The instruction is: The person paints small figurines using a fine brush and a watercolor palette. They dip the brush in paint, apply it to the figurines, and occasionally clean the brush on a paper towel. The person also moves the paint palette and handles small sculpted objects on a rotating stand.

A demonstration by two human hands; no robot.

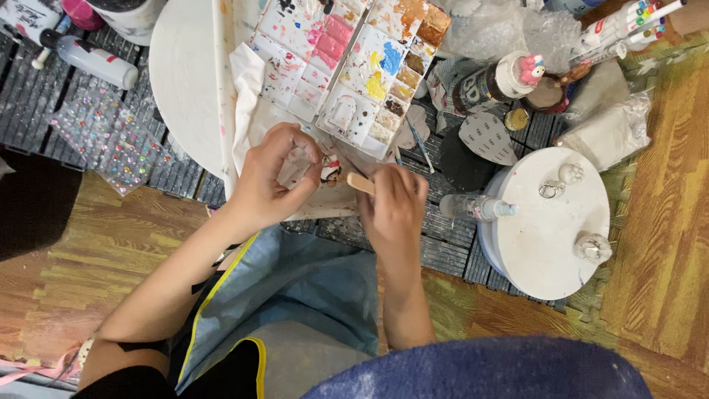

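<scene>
Left hand (269, 177) pinches a small, partly painted figurine (330, 170); right hand (395, 199) grips a wooden-handled tool (360, 182) touching it, near the palette's (347, 59) front edge.

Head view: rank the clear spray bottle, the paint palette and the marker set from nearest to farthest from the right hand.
1. Clear spray bottle, just right of the right hand.
2. Paint palette, above it.
3. Marker set, far top right corner.
</scene>
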